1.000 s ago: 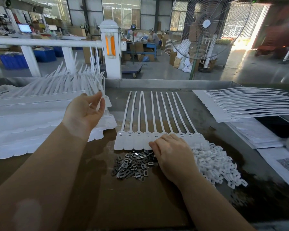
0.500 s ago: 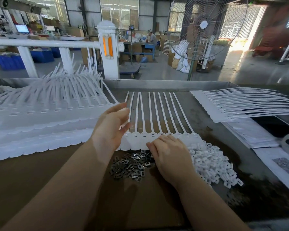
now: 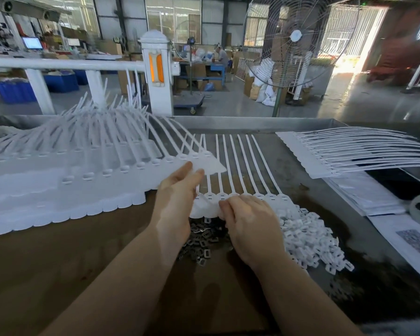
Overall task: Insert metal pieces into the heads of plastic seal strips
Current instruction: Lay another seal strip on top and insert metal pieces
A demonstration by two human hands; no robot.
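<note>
Lying flat mid-desk, the row of seal strips (image 3: 230, 166) has its heads (image 3: 243, 197) twd the person & tails fanned away; head slots visible on the R-side ones, the L-side ones are covered by hands. Metal pieces (image 3: 204, 241) sit in a loose heap just below the heads, touching the white plastic clips (image 3: 310, 238) piled to the R

Risks (judgement):
- new sheet of strips (image 3: 204, 163) held over the row could drop onto the tails, shift the row & misalign heads
- heap is tight against the heads; a wrist sweep would scatter pieces under the strips or into the clips
- piece pushed in skewed may jam or bend – slots small, hard to see under fingers

Grips:
- left hand (image 3: 177, 202): fingers near-straight, thumb & fingers lightly pinching the sheet's edge, palm side-on
- right hand (image 3: 250, 226): knuckles up, fingers curled down on the heads; whether a piece is pinched underneath – cannot tell

Big stack of strip sheets (image 3: 66, 180) L of the row, another fan (image 3: 349, 151) far R on the desk (image 3: 58, 263)
</note>
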